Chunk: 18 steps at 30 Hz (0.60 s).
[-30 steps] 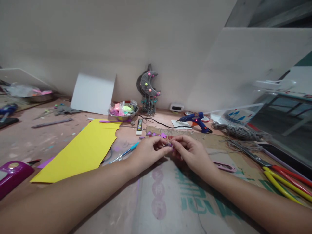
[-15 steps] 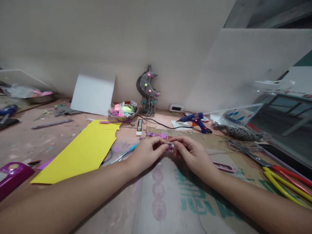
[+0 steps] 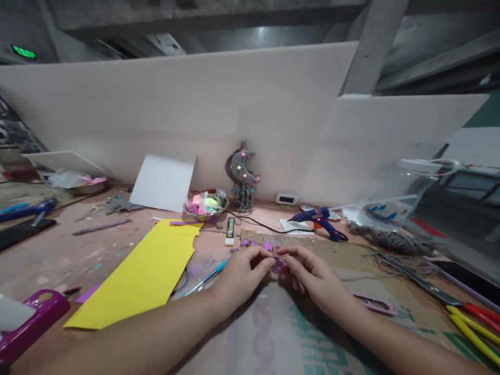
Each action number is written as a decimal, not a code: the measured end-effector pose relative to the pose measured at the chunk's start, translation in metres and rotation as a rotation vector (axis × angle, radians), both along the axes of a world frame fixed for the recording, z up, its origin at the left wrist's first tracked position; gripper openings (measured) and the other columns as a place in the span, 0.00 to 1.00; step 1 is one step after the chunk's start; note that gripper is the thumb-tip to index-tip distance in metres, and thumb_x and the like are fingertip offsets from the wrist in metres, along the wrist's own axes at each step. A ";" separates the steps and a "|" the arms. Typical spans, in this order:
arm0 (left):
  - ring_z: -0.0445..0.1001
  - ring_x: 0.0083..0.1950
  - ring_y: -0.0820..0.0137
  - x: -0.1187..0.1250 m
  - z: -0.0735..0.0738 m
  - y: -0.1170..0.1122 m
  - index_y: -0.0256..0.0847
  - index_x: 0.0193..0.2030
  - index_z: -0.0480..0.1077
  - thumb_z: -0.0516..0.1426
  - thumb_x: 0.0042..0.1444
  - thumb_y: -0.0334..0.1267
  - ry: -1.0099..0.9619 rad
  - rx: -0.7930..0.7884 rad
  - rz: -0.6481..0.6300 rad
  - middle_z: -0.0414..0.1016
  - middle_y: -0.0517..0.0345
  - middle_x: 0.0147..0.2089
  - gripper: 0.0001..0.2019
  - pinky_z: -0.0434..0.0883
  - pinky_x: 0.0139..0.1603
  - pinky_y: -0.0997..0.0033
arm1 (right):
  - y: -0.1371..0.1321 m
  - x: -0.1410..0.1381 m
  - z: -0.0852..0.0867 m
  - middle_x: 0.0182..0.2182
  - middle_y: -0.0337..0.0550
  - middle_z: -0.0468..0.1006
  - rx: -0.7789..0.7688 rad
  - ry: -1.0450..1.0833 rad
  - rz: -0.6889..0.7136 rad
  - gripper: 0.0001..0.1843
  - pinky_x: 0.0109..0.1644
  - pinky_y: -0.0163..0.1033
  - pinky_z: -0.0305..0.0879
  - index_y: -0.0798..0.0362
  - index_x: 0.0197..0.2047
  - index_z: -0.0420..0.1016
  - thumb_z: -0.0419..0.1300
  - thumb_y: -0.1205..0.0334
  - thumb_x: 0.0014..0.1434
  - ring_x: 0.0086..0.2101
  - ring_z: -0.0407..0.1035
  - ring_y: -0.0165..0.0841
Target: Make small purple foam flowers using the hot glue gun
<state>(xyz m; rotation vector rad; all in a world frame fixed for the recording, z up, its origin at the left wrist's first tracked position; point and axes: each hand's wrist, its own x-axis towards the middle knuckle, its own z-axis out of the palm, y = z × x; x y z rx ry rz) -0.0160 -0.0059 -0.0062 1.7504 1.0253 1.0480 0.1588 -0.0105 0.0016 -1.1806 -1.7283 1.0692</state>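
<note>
Looking down over a cluttered craft table, I see both bare hands meeting at the centre of the view, fingertips pinched together on one small purple paper cut-out (image 3: pixel 277 264) held just above a worn sheet of brown cardboard with green printing (image 3: pixel 312 333). My left hand (image 3: pixel 242 273) comes in from the lower left with its thumb and forefinger closed on the left edge of the cut-out; my right hand (image 3: pixel 312 278) comes in from the lower right and grips the same piece from the other side, remaining fingers curled under. The piece is too small for me to tell its exact shape. Just beyond the fingers, a few more purple paper bits (image 3: pixel 258 244) lie scattered on the cardboard's far edge. To the left, a large sheet of bright yellow paper (image 3: pixel 148 273) lies flat, with a blue-barrelled pen (image 3: pixel 207 276) near its right edge, close to the left wrist. Farther back sit a shallow metal bowl filled with pastel-coloured pieces (image 3: pixel 205 204), a grey crescent-moon ornament dotted with small coloured beads (image 3: pixel 241 172) leaning upright against the pale wall, and a white card (image 3: pixel 164 182) propped beside them. A blue hot-glue gun (image 3: pixel 319 221) rests on the table behind the right hand, its black cord trailing left. At far right lie a bundle of grey twine (image 3: pixel 390 239) and several yellow and red sticks (image 3: pixel 474 323). A magenta plastic tool (image 3: pixel 33 323) sits at the lower left corner.
</note>
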 end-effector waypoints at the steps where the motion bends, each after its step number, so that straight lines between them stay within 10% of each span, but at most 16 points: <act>1: 0.68 0.29 0.72 0.000 0.000 0.000 0.39 0.35 0.71 0.52 0.56 0.44 -0.005 -0.004 0.001 0.71 0.60 0.28 0.12 0.64 0.31 0.75 | 0.001 0.000 -0.001 0.20 0.36 0.70 -0.015 0.013 0.014 0.19 0.20 0.31 0.53 0.53 0.44 0.67 0.51 0.47 0.59 0.18 0.60 0.26; 18: 0.69 0.31 0.72 -0.002 -0.002 0.000 0.38 0.35 0.70 0.51 0.57 0.43 0.022 0.031 0.004 0.72 0.59 0.30 0.11 0.65 0.33 0.74 | 0.003 -0.002 -0.001 0.17 0.32 0.66 -0.080 0.037 -0.029 0.21 0.16 0.29 0.52 0.55 0.39 0.69 0.56 0.45 0.53 0.14 0.57 0.23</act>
